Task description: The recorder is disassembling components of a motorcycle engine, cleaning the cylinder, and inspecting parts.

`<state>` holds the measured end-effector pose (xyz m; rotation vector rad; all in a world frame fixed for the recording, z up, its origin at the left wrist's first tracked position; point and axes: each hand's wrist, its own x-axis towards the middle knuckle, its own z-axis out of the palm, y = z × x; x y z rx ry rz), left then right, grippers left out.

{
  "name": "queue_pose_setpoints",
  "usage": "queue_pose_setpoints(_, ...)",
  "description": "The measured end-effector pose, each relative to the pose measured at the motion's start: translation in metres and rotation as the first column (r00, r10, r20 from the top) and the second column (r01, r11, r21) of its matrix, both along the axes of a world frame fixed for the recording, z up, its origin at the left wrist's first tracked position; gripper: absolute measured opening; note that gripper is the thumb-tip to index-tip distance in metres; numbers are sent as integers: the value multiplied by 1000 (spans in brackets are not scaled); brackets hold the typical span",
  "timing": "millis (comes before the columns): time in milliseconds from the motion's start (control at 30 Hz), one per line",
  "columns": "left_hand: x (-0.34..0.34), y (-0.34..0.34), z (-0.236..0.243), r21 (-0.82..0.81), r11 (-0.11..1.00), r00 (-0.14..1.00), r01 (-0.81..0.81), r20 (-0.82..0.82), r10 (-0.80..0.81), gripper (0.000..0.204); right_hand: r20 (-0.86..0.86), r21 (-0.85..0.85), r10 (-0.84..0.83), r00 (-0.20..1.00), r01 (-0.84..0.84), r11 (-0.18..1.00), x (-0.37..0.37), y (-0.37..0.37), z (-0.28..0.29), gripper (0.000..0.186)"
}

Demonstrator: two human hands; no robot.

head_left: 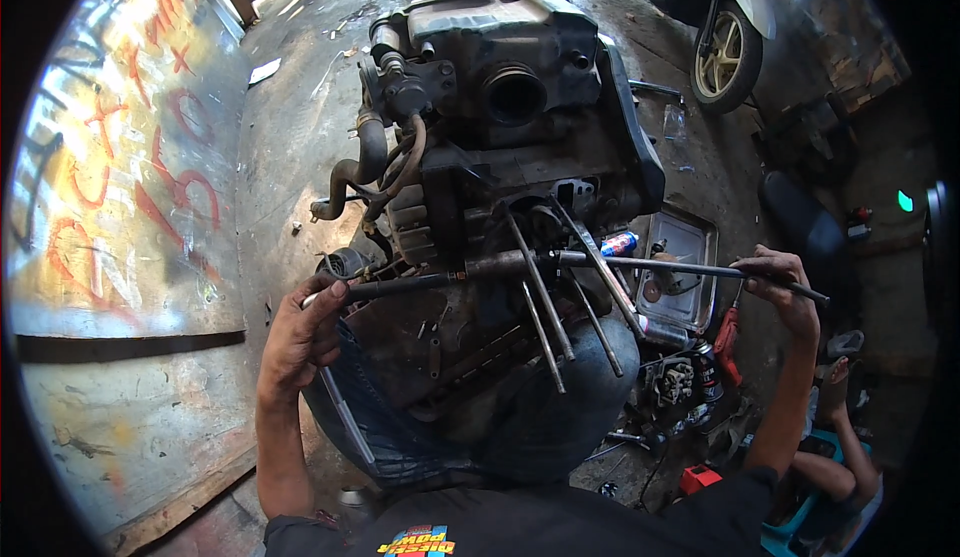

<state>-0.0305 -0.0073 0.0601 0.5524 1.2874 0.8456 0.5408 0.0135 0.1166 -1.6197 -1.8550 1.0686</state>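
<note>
A bulky, dirty engine (490, 87) stands on the floor before me, with several long metal studs (543, 292) sticking out toward my knees. My left hand (305, 337) is closed around the left end of a dark bar (405, 285). A thin silver rod (348, 417) passes through the same grip and slants down beside my leg. My right hand (780, 282) is closed on a long metal bar (680, 269) that reaches from the studs out past my fingers. Between the hands lies a thicker cylindrical piece (495, 264); whether all of it is one tool I cannot tell.
Right of the engine are a metal tray (700, 227) with parts, a blue can (620, 244), a red-handled tool (727, 342) and a black spray can (706, 372). A painted metal sheet (130, 157) walls the left. A scooter wheel (727, 57) and another person's arm (850, 447) show at right.
</note>
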Motion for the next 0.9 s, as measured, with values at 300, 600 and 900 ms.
queue_pose_setpoints(300, 3, 2, -15, 168, 985, 996, 31, -93, -15, 23, 1, -2, 1, 1000, -1, 1000, 6, 0, -10, 33)
queue_pose_setpoints(600, -1, 2, -19, 204, 979, 1000, -16, 6, 15, 23, -125, 63, -6, 992, 14, 998, 0, -1, -15, 35)
queue_pose_setpoints(900, 2, 1, -23, 191, 981, 999, -43, -21, 48, 21, -145, 25, -18, 989, 22, 999, 10, -10, -27, 33)
